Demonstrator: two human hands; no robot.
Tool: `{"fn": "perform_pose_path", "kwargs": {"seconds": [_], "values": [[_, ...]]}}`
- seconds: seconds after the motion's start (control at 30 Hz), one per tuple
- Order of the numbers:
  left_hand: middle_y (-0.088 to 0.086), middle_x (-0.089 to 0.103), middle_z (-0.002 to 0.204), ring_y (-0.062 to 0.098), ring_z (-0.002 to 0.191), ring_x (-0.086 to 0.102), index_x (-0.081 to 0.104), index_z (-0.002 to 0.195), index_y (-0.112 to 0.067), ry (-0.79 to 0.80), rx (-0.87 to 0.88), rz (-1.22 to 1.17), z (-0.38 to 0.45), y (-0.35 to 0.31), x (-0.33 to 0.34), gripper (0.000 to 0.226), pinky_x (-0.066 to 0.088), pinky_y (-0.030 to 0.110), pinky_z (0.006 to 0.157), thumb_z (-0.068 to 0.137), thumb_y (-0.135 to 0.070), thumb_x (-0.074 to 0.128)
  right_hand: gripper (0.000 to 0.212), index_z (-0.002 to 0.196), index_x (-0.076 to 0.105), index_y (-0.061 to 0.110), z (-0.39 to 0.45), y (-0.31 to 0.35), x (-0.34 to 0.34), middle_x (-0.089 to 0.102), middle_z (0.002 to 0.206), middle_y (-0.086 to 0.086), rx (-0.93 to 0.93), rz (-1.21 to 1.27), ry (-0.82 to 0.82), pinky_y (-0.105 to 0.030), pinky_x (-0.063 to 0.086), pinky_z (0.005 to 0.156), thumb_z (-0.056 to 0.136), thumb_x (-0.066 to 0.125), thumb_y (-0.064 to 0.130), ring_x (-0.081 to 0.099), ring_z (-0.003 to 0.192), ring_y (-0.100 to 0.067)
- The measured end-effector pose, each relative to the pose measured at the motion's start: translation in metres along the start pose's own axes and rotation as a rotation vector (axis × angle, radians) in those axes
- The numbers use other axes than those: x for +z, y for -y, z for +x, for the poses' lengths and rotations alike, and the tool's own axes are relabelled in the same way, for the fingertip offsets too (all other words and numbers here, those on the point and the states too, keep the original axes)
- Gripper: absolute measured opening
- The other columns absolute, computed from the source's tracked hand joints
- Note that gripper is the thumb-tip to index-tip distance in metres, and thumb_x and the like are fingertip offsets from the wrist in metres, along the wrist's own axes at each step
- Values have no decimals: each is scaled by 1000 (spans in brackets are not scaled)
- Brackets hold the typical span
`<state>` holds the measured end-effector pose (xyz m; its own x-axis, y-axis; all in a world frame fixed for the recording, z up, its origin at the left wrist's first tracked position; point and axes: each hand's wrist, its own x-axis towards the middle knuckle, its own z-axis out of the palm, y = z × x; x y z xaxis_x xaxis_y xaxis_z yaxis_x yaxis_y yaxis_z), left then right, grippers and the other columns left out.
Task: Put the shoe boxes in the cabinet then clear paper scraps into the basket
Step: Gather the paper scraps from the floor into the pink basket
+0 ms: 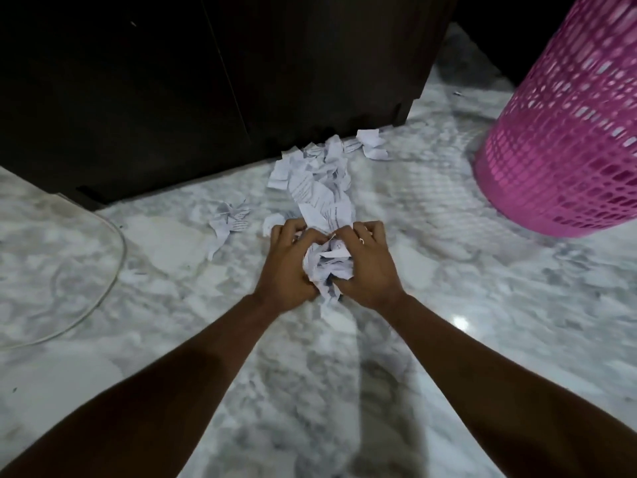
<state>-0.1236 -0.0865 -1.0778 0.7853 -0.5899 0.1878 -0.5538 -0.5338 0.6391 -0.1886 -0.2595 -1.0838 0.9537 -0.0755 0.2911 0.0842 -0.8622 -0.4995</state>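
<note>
Grey-and-white marble floor [448, 339] holds torn white paper scraps [317, 181] with tiny, unreadable print, beside a dark wooden cabinet [172, 81]. Left hand [289, 267] and right hand [367, 267] squeeze a crumpled paper bunch [329, 263] together. Nearby stands a pink plastic mesh basket [568, 139].

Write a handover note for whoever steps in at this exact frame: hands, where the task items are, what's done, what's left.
Left hand and right hand: both closed in a shared grip on a wad of paper scraps low over the marble floor.
Loose scraps lie ahead by the dark cabinet; a smaller clump lies to the left.
Pink basket stands front-right.
Done: no shoe boxes in view; cabinet doors closed.
Left: drop the wad in the basket, then gather the rest.
</note>
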Motion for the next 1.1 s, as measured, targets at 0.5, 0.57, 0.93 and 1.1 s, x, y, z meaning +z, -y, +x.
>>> {"fn": "perform_pose_path", "kwargs": {"seconds": [0.5,0.57,0.93,1.1], "values": [[7,53,121,26,115,53,65,116,-12,-79,197,-169,50,-111,-104,48,51,38,95,71,-18,82,37,99,64,8,41,90,-145,66,96,-7,98,-40,-219,-30,40,70,74,86,22,52,89,-24],[4,53,117,25,110,54,65,113,-13,-68,267,-200,65,-142,-127,42,50,39,92,74,-18,80,27,96,62,9,48,108,-185,66,93,-7,134,-50,-251,-28,33,69,79,74,26,49,85,-22],[10,55,107,30,98,58,65,105,-7,-1,552,-120,222,-344,-127,43,51,46,85,65,-16,79,40,101,59,8,73,45,-397,60,83,-1,275,-93,-516,-28,36,60,70,77,25,55,75,-22],[12,59,109,28,103,59,67,120,-9,63,541,-205,279,-415,-63,49,47,31,85,71,-8,75,34,108,65,9,72,-34,-455,70,89,3,420,-38,-598,-4,41,61,81,81,20,64,77,-14]]}}
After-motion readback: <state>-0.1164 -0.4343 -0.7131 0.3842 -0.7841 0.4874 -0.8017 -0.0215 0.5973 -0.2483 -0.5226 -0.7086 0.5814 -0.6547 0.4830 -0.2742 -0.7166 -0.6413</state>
